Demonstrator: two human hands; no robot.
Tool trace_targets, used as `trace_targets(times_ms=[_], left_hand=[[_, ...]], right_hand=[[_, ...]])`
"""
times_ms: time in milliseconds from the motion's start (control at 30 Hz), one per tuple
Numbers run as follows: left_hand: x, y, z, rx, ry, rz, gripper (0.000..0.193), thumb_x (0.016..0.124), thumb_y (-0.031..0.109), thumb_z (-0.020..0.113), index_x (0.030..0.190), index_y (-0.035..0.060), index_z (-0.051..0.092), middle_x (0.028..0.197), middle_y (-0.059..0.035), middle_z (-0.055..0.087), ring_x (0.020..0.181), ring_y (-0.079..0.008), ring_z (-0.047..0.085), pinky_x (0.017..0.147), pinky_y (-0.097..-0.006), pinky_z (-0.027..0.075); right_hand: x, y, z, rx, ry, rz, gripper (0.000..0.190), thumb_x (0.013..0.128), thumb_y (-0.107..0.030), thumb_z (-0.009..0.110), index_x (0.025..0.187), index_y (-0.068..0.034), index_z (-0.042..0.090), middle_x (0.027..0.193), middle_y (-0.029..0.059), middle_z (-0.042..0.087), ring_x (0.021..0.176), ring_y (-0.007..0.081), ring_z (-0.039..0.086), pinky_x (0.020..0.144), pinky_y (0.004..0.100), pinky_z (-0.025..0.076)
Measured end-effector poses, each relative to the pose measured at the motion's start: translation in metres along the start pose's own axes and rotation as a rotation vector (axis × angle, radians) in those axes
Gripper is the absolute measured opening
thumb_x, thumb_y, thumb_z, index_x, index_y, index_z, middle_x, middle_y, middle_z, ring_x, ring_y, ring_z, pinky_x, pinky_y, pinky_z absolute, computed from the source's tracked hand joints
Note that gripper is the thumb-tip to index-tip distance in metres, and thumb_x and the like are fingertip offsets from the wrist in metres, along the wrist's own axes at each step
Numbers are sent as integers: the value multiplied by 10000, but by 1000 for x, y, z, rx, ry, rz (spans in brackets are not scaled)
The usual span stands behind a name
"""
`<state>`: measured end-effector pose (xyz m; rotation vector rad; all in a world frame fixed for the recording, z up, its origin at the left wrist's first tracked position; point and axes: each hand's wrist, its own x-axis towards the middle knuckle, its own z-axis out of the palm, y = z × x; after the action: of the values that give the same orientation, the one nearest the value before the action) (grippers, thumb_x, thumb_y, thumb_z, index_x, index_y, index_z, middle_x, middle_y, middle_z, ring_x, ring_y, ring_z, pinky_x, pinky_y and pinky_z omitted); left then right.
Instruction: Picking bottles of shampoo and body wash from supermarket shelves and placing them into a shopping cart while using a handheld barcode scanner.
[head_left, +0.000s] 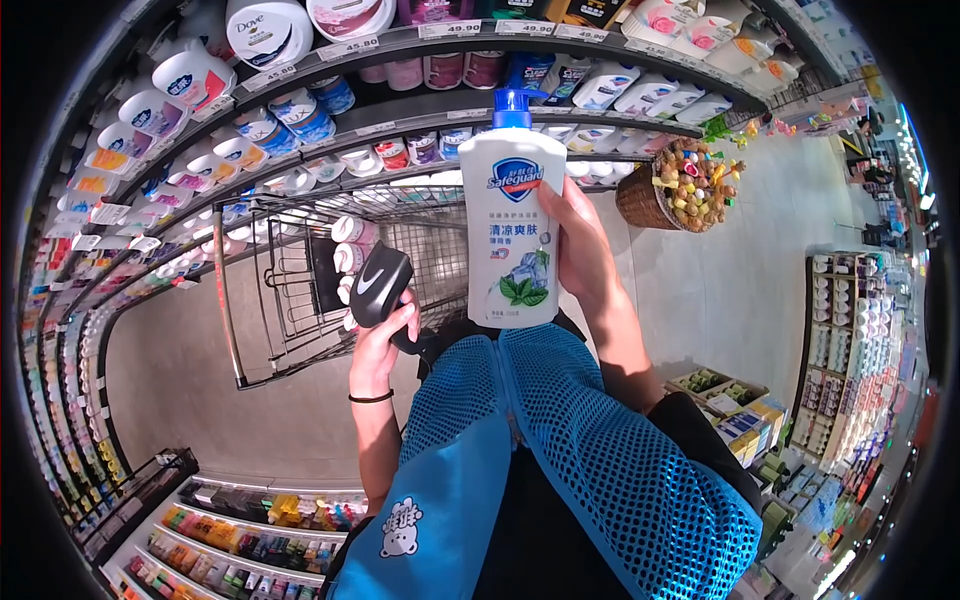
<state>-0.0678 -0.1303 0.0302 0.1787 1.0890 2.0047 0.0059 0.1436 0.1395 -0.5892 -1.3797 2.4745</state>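
My right hand (589, 244) grips the right side of a white Safeguard body wash bottle (510, 225), which stands upright in front of my chest. Its blue pump top (513, 109) points up, and its front label with mint leaves faces me. In my left hand (379, 341) is a black handheld barcode scanner (381, 286), held by its handle with the head uppermost. Behind the scanner, several white-and-pink bottles (352, 244) lie in a wire shopping cart (300, 277). Part of the cart is hidden by the bottle and my left hand.
Curved shelving with a price rail (420, 41) and many toiletry bottles spans the far side. A wicker basket (637, 199) of small goods stands on the floor at right. Low shelves of tubes (255, 536) lie behind at left, and cartons (750, 431) sit at lower right.
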Motion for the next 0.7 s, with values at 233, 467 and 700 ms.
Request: trace_targets(times_ms=[233,467,700], left_hand=[[0,1,-1,-12,2,-12,191,922,101,688,1056,22,580,746,-52,573,619,-139,565,602,-266,439],[-6,1,-5,-7,38,2,188,920,92,690,1061,28,582,738,-51,580,611,-138,560,607,-269,438],[-12,-4,-9,-50,28,17,172,933,96,685,1057,24,589,744,-56,587,618,-146,563,604,-271,442]], right_hand=[[-1,4,-1,23,17,7,447,1033,-258,561,1390,-5,474,1223,145,650,1077,217,676,909,358,570],[2,10,2,54,2,20,436,1037,-249,549,1389,-2,476,1228,144,649,1077,216,674,909,355,570],[6,15,1,7,-13,42,468,1032,-297,545,1397,-7,494,1243,169,649,1107,259,667,938,416,558]])
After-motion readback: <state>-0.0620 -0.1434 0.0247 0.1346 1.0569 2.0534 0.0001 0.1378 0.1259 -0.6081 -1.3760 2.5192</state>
